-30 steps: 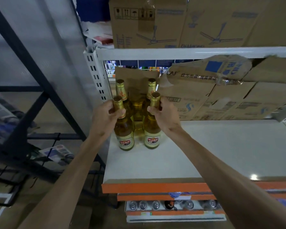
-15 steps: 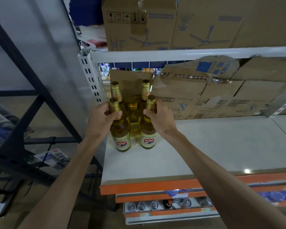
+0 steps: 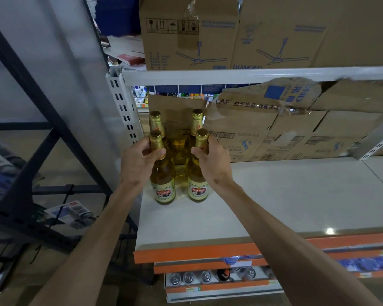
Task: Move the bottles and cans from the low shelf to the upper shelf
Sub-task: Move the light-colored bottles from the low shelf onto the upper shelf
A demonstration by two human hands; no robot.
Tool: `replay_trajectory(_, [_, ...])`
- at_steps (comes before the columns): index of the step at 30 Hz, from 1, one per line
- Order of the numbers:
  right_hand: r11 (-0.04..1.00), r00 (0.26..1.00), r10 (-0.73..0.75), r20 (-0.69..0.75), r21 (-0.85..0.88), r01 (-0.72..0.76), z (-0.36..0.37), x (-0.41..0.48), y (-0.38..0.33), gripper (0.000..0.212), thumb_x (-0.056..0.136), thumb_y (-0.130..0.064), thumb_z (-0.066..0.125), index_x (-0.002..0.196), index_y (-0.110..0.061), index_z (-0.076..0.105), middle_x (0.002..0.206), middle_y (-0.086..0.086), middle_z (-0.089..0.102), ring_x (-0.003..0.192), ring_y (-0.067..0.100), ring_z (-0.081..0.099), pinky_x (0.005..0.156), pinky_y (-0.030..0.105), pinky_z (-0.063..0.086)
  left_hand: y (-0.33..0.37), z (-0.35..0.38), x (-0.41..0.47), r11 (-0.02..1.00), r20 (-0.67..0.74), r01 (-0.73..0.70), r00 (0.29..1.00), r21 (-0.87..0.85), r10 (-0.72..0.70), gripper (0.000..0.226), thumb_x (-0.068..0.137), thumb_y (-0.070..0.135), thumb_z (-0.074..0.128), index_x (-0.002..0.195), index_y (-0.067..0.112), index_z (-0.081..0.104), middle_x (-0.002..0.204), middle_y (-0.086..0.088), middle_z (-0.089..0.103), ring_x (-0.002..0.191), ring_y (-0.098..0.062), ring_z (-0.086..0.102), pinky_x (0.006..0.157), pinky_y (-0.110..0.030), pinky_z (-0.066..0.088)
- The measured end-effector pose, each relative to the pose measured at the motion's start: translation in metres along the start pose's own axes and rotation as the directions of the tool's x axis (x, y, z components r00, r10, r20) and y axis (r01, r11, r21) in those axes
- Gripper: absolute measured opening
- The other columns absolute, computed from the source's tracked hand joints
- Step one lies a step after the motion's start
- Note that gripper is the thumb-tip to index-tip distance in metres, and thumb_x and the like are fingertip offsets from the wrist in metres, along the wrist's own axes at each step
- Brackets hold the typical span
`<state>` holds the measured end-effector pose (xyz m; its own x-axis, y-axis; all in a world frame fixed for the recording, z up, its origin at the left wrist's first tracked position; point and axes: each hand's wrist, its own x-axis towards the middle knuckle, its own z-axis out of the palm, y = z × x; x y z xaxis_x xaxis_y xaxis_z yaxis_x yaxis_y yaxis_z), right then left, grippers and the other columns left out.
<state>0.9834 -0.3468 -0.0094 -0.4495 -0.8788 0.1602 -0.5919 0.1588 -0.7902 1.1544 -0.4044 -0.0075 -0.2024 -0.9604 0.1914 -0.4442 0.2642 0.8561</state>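
White laminate upper shelf (image 3: 296,195), orange-edged, backed by crushed cardboard boxes (image 3: 263,138) along the rear. Down below, past the orange lip, low shelf (image 3: 219,283) with a row of cans (image 3: 188,278) seen from the top, plus one dark-capped item among them, too small to identify. Task partly done by the look of it, with more stock waiting underneath.

At the upper shelf's left end, four amber glass bottles in a tight square. Rear pair (image 3: 196,122) upright, free of any hand, close against the cardboard. Front left bottle (image 3: 164,186) gripped at the gold-foil neck by left hand (image 3: 136,161), fingers wrapped round the foil, thumb across the front. Front right bottle (image 3: 197,188) held the same way by right hand (image 3: 213,161), fingers curled round the neck. Both bases down at the board, apparently standing; full weight on the shelf not certain.

Risks, as judged:
- Letting go with bases not yet flat, hence a wobble and a domino knock into the rear pair.
- Glass clinking on glass, given such narrow gaps.
- Front left bottle near the shelf's left edge, beside the slotted upright (image 3: 123,111); a sideways nudge on withdrawal perhaps enough to tip it off.
- Foil necks likely slick; a top-heavy hold, with poor control of the base.
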Motion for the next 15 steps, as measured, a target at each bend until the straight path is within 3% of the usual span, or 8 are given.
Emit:
replay_trajectory(3, [1.0, 1.0, -0.007, 0.0, 0.012, 0.007, 0.001, 0.001, 0.001, 0.017, 0.092, -0.028, 0.063, 0.095, -0.02, 0.049, 0.08, -0.008, 0.058, 0.084, 0.022, 0.06, 0.087, 0.052, 0.051, 0.003, 0.002, 0.003, 1.0, -0.004, -0.004, 1.0, 0.002, 0.004, 0.022, 0.09, 0.025, 0.069, 0.109, 0.015, 0.069, 0.109, 0.007, 0.068, 0.1, -0.008, 0.062, 0.088, -0.024, 0.049])
replay_trajectory(6, [1.0, 1.0, -0.011, -0.011, 0.003, 0.011, 0.001, 0.002, 0.002, 0.017, 0.092, -0.027, 0.064, 0.095, -0.019, 0.05, 0.08, -0.007, 0.059, 0.082, 0.021, 0.059, 0.085, 0.05, 0.052, 0.006, 0.002, 0.008, 0.996, 0.013, -0.053, 0.999, 0.077, 0.052, 0.017, 0.089, 0.024, 0.07, 0.101, 0.012, 0.068, 0.098, 0.008, 0.066, 0.084, 0.002, 0.06, 0.072, -0.012, 0.043])
replay_trajectory(10, [1.0, 1.0, -0.007, -0.023, 0.0, 0.007, 0.004, 0.003, -0.001, 0.017, 0.092, -0.027, 0.064, 0.097, -0.018, 0.051, 0.082, -0.009, 0.058, 0.084, 0.02, 0.059, 0.086, 0.049, 0.051, 0.003, -0.002, 0.013, 0.987, 0.038, -0.097, 0.995, 0.127, 0.093, 0.021, 0.088, 0.025, 0.071, 0.102, 0.009, 0.068, 0.098, 0.004, 0.065, 0.089, -0.011, 0.062, 0.072, -0.014, 0.044])
replay_trajectory(15, [0.999, 0.999, -0.037, 0.013, 0.008, 0.037, 0.007, 0.006, -0.006, 0.021, 0.092, -0.027, 0.064, 0.104, -0.013, 0.053, 0.084, -0.004, 0.062, 0.084, 0.021, 0.06, 0.083, 0.047, 0.052, 0.002, -0.005, 0.011, 0.986, 0.051, -0.122, 0.992, 0.111, 0.117, 0.019, 0.089, 0.023, 0.07, 0.102, 0.011, 0.068, 0.098, 0.006, 0.065, 0.084, -0.003, 0.059, 0.069, -0.009, 0.039])
